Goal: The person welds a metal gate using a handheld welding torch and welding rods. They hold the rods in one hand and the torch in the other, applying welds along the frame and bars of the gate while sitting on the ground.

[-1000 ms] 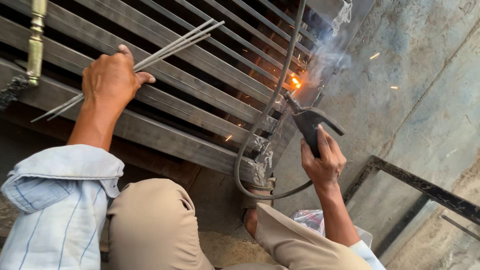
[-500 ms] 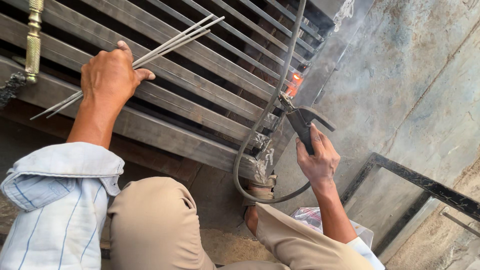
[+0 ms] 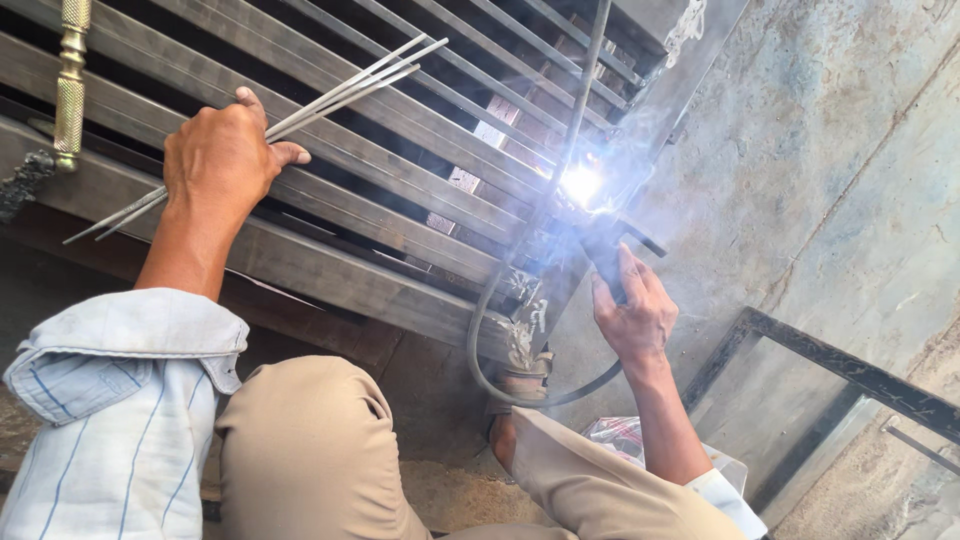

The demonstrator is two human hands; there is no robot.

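Observation:
My left hand [image 3: 222, 157] grips a bundle of thin grey welding rods [image 3: 345, 88] and rests on the slats of a grey steel gate [image 3: 330, 215] lying at a slant. My right hand [image 3: 632, 312] is closed around the black electrode holder [image 3: 606, 255], low at the gate's right end. A bright white-blue arc [image 3: 582, 183] with smoke burns at the holder's tip, against the gate's end frame. A black cable [image 3: 520, 385] loops down from the holder under the gate.
A brass-coloured turned post [image 3: 70, 85] stands at the upper left. Grey concrete wall [image 3: 830, 140] fills the right. A dark metal frame [image 3: 850, 370] leans lower right. My tan-trousered knees [image 3: 310, 450] are bent below, with a plastic bag [image 3: 625, 435] by my leg.
The orange glow from a second ago faded, then a bright white arc flared at the gate's end. My right hand shifted slightly with the holder. My left hand stayed put.

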